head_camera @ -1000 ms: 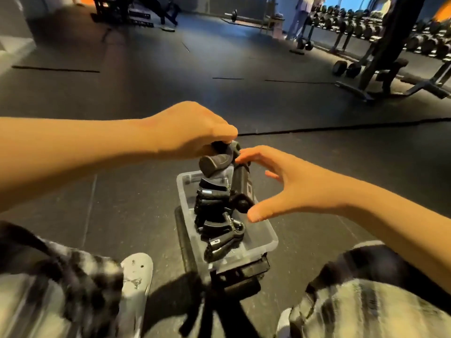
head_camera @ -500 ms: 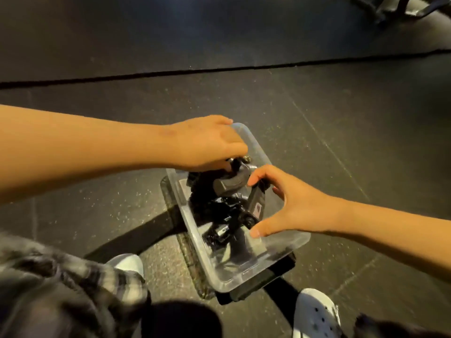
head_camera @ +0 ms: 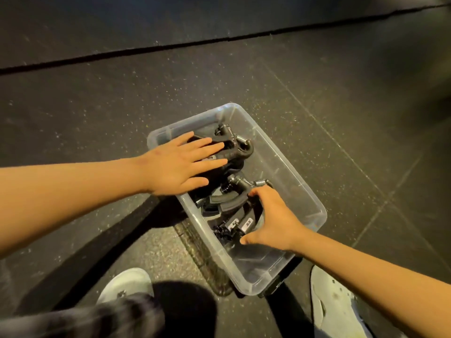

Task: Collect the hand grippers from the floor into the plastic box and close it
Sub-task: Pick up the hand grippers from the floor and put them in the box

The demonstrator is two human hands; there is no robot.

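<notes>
Two-handed in plastic box (head_camera: 302, 206): pressing hand grippers (head_camera: 234, 152) with flat left hand (head_camera: 180, 164), clutching nearer gripper (head_camera: 229, 203) in curled right hand (head_camera: 273, 220).

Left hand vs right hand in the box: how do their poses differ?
The left hand lies flat with straight fingers on the far hand gripper, while the right hand curls its fingers round the near hand gripper. The left hand shows its whole back, while the right hand is tipped, thumb toward the box's near end. Shared: both are inside the plastic box, touching grippers.
</notes>
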